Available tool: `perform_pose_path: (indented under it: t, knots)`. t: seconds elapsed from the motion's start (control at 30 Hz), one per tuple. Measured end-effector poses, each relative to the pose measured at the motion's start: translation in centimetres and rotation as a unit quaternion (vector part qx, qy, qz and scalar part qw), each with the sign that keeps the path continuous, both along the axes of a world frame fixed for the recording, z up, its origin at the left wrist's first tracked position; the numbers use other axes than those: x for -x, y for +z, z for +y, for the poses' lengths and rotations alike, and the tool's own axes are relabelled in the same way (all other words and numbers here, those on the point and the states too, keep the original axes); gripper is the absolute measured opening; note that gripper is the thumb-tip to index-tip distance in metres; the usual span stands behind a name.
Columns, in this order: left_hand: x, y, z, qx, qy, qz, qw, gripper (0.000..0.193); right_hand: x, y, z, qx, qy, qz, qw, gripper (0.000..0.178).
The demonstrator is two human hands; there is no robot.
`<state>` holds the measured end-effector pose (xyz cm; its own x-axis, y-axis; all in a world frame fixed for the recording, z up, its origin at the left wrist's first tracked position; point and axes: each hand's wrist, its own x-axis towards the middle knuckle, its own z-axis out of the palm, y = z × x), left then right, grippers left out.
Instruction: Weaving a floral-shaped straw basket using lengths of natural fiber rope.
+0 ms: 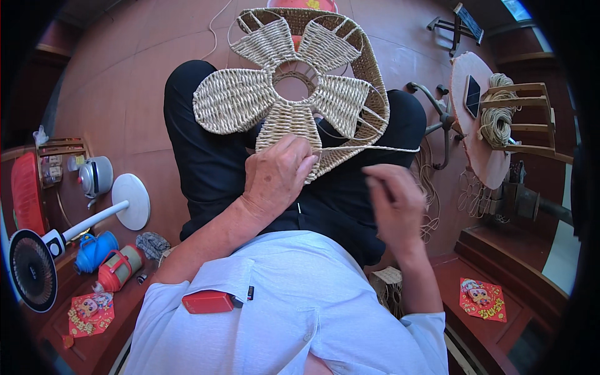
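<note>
A woven flower-shaped straw piece (231, 100) with petals around a round hole rests over my lap. My left hand (275, 172) is closed on its lower petal, fingertips hidden beneath the weave. From that petal a pale straw cord (369, 149) stretches out to the right. Just below the cord, apart from it, is my right hand (397, 203), slightly blurred, its fingers bent and the thumb apart from them; nothing shows in it. Two upper petals and the right one have bare wire frame (375, 115) at their outer ends. Behind the flower lies a woven straw basket (369, 62).
At right, a pale wooden board (462, 112) bears a phone (472, 95) and coiled cord (497, 119). A wheeled chair base (445, 122) stands near my knee. On the left are a fan (34, 269), a kettle (95, 176), a blue jug (95, 251) and a red flask (119, 267).
</note>
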<state>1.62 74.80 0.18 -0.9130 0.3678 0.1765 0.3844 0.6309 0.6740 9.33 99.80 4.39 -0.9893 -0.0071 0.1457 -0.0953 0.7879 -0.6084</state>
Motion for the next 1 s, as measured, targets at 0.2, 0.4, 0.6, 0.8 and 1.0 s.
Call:
perform_pose_path:
  t: [0.2, 0.4, 0.6, 0.8, 1.0]
  knots:
    - [-0.9, 0.6, -0.1, -0.008, -0.046, -0.011, 0.999, 0.016, 3.0, -1.8, -5.1, 0.085, 0.006, -0.090, 0.992, 0.031]
    - [-1.2, 1.3, -0.1, 0.048, -0.065, -0.094, 0.992, 0.027, 4.5, -1.3, -5.1, 0.061, 0.034, -0.086, 0.994, 0.039]
    - [-0.8, 1.0, -0.3, 0.055, -0.078, -0.110, 0.989, 0.026, 5.8, -1.9, -6.0, 0.223, -0.058, -0.324, 0.918, 0.024]
    - [-1.3, 0.9, -0.1, 0.031, -0.048, -0.057, 0.997, 0.030, 5.3, -3.6, -7.1, 0.077, 0.020, -0.038, 0.996, 0.013]
    - [-1.2, 0.6, 0.3, -0.020, -0.047, 0.024, 0.998, 0.036, 3.6, -2.3, -4.3, 0.624, -0.102, -0.247, 0.734, 0.048]
